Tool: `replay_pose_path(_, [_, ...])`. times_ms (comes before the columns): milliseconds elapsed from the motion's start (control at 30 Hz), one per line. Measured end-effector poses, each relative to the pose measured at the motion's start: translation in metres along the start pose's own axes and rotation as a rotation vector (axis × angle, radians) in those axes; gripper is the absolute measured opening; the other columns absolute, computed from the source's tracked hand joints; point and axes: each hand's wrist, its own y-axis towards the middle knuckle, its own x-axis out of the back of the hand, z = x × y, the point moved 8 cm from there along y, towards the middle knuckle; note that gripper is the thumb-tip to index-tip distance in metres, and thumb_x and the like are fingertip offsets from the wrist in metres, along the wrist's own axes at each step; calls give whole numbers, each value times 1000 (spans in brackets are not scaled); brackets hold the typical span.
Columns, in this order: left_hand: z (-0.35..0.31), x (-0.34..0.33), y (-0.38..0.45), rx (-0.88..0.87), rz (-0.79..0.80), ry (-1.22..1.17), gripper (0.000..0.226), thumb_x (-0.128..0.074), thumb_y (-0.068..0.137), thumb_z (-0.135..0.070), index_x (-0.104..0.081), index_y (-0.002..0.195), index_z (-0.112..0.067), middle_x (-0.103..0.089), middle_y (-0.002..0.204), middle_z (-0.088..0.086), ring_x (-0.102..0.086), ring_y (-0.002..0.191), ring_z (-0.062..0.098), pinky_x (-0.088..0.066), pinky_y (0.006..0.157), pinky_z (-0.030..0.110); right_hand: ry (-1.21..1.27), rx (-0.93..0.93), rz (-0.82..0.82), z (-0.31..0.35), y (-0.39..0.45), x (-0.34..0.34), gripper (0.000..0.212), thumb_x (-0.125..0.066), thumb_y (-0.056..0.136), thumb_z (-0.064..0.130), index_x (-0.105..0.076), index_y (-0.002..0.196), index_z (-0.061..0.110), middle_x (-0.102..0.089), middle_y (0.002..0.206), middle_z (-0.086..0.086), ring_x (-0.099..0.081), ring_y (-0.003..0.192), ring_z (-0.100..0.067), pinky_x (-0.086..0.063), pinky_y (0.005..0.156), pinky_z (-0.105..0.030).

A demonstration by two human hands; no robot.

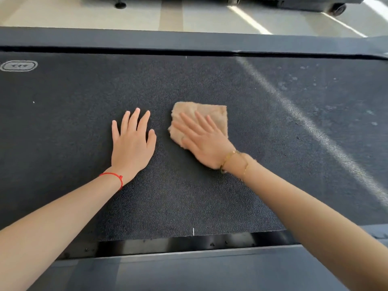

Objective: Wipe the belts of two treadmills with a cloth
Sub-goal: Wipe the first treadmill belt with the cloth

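Fingers [190, 120] of the right hand [202, 141] lay spread flat on the tan cloth [217, 115].
Cloth was pressed under them against the dark treadmill belt [273, 127], its far edge showing beyond the fingertips; the left hand [132, 143] rested open-palmed, bare, just beside it.

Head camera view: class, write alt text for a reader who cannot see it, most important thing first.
A person's right hand presses a tan cloth flat on a dark textured treadmill belt, while the left hand rests open on the belt beside it, apart from the cloth. Pale dusty marks and a streak of light show on the belt at right.
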Motion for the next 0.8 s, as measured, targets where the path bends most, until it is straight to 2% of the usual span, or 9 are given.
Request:
replay_pose_path(67, [0,-1,1,-1,16,4,55,-33,103,-34,-26,156,-19,-22,163,8,-15,152,28,-9,121,56,17,117,18,8,-9,-3,51,-16,107,42,-6,156,38,1,165,11,9,152,-18,9,122,-38])
replay_pose_path(133, [1,-1,2,2,26,6,56,-33,103,-34,-25,156,-19,-20,164,7,-13,152,28,-8,122,56,25,117,6,-7,-3,2,50,-17,107,43,-9,156,39,-1,165,11,7,152,-17,10,121,-36])
replay_pose_path(333, [-1,2,2,22,32,10,57,-27,102,-36,-23,157,-21,-19,164,6,-12,153,26,-8,122,55,40,-183,-50,-91,89,25,50,-17,107,40,-10,157,35,0,166,6,5,152,-25,6,122,-41])
replay_pose_path(533, [-3,3,4,21,32,28,58,-27,100,-36,-28,155,-18,-24,162,7,-16,152,26,-14,121,57,34,-264,-3,-101,205,33,53,-11,105,43,-6,157,35,3,166,8,9,152,-26,8,122,-43])
replay_pose_path(667, [-1,2,6,30,43,21,58,-27,99,-37,-28,154,-19,-23,162,5,-14,152,24,-13,122,55,33,-175,9,-57,248,30,53,-11,105,39,-9,158,32,1,165,10,7,152,-28,6,122,-45])
replay_pose_path(800, [-1,1,5,29,44,16,57,-24,101,-37,-26,155,-21,-21,163,3,-12,152,22,-11,122,54,19,43,10,-34,231,21,51,-14,106,40,-11,157,36,-3,165,10,3,152,-27,5,122,-43])
